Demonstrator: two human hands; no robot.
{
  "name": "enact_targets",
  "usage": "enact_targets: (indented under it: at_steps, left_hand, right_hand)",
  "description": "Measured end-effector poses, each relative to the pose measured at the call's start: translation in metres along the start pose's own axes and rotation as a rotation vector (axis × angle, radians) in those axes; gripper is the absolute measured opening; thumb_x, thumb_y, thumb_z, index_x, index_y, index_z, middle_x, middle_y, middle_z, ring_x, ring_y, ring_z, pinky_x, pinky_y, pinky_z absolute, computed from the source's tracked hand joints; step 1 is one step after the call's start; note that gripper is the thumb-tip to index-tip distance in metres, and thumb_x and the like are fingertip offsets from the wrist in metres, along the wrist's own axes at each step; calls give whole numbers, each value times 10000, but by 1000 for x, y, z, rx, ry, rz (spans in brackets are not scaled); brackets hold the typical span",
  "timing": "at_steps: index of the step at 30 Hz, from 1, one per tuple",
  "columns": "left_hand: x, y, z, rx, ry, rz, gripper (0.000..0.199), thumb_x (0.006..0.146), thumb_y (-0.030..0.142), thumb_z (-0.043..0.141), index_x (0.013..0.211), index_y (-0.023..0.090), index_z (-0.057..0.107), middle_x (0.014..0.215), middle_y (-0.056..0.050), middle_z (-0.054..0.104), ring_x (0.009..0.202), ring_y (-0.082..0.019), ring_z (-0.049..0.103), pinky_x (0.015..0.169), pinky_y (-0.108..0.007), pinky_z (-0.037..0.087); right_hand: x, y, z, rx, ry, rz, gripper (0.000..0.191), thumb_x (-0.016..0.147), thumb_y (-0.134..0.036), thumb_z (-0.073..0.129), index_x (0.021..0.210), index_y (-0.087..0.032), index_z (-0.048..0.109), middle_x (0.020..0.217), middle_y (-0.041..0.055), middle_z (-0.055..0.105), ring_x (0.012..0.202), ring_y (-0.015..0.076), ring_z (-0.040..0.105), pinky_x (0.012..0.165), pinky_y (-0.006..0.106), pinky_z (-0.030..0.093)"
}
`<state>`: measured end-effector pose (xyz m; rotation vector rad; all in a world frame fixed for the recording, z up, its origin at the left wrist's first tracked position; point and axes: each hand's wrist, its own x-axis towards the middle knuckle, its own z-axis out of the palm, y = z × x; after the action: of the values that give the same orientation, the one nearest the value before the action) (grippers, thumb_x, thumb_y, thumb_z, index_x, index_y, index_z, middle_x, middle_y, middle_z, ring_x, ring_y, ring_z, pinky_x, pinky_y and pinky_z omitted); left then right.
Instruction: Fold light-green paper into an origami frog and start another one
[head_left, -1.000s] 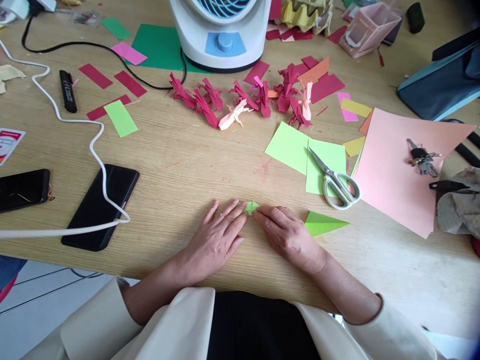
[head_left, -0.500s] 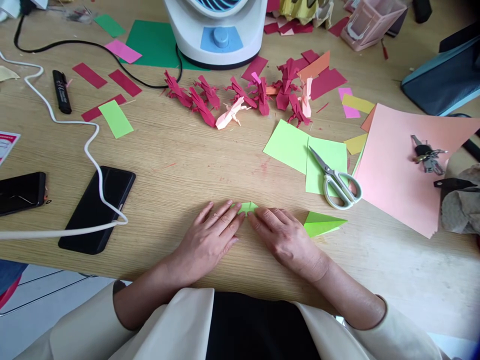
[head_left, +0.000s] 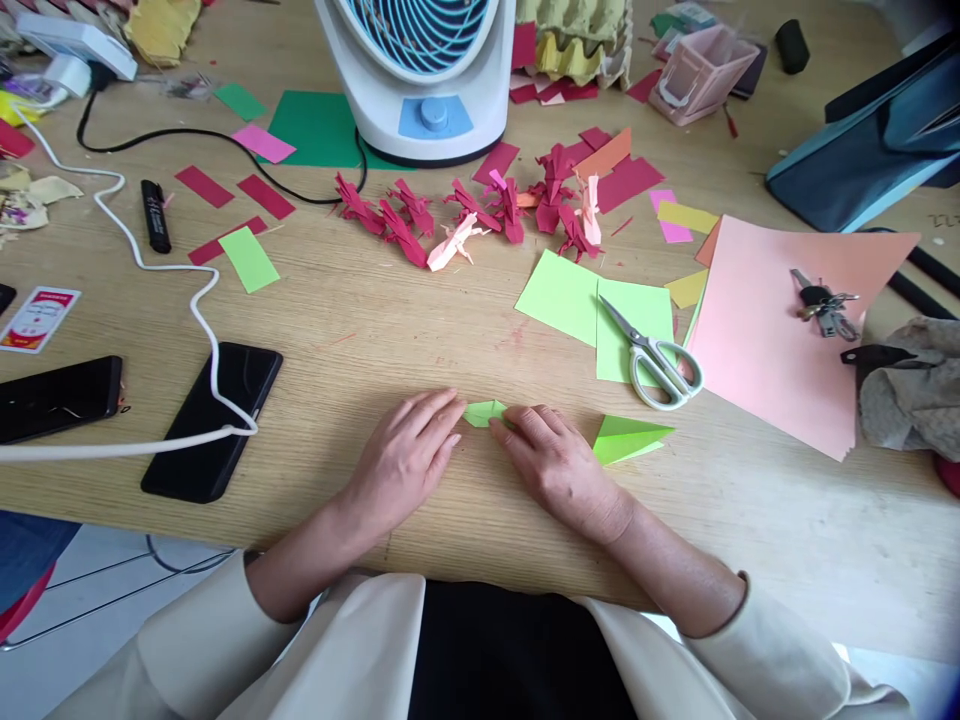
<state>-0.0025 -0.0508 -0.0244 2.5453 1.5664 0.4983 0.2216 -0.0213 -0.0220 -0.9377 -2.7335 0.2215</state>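
A small folded piece of green paper (head_left: 484, 413) lies flat on the table between my hands, with crease lines on its face. My left hand (head_left: 405, 455) rests with its fingers stretched out, fingertips touching the paper's left end. At the right end, the curled fingers of my right hand (head_left: 559, 460) press and grip the paper, hiding that corner. Just beyond my right hand lies another folded green paper (head_left: 631, 438), pointed toward the right. Grey-handled scissors (head_left: 654, 358) lie on light green paper sheets (head_left: 568, 297) farther up.
Several folded red paper figures (head_left: 509, 210) stand in front of a white fan (head_left: 450, 125). Pink sheets (head_left: 780, 350) with keys (head_left: 825, 305) lie at right. To the left are a black phone (head_left: 214, 425), a white cable (head_left: 211, 340) and a marker (head_left: 155, 215).
My left hand has slid slightly left off the folded green paper, uncovering more of it. My right hand stays on its right end. The camera view has tilted up and shifted.
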Motion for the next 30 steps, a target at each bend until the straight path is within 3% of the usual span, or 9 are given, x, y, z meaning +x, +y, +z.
enact_targets:
  at_steps: [3,6,11,18,20,23,26,30]
  left_hand:
    - [16,4,1,-13,-29,-153,283,934,254,569,1193,142,589,1189,-131,606,1084,-279,563,949,-456,484]
    - [28,7,3,-67,-44,-235,149,871,231,649,996,168,595,1065,-102,580,1010,-266,560,884,-425,486]
    - [39,4,4,-161,-92,-283,211,790,216,731,834,206,525,922,-42,600,926,-248,576,829,-393,458]
    - [44,9,-2,-424,-159,-195,211,786,99,641,875,229,501,819,30,632,768,-166,626,684,-282,434]
    - [47,12,-8,-449,-185,-156,220,774,83,635,878,228,508,815,34,632,767,-157,630,674,-267,431]
    - [52,17,-20,-482,-202,-125,226,767,76,636,886,228,518,798,40,629,745,-145,625,666,-253,429]
    - [56,22,-27,-554,-145,-146,217,769,121,670,908,230,543,818,39,644,765,-141,632,685,-242,444]
    - [58,29,-21,-688,-11,-269,223,769,192,722,945,221,588,780,43,654,759,-135,630,718,-238,460]
  right_hand:
    - [0,-1,2,6,20,17,284,994,-139,431,1205,-100,618,1100,157,611,918,248,532,823,402,520]
    - [0,-2,4,62,60,43,271,989,-122,420,1166,-121,625,1091,151,613,917,244,540,831,406,528]
    - [1,-1,7,295,173,148,255,953,-90,451,1160,-168,579,1090,128,586,991,235,579,881,392,536]
    - [2,3,3,500,234,307,444,833,-125,657,1257,-186,538,1113,117,538,993,242,586,857,379,527]
    - [3,4,0,547,217,324,311,816,-154,693,1116,-188,615,1032,93,562,962,233,580,839,362,507]
    - [3,6,-7,727,133,350,33,840,-170,658,849,-190,634,838,26,569,767,161,546,704,285,455]
    - [2,7,-11,927,87,428,94,852,-234,642,790,-184,593,691,-32,501,596,104,417,564,244,347]
    - [2,7,-10,1049,101,546,174,839,-326,642,784,-178,568,611,-62,405,547,91,316,507,243,253]
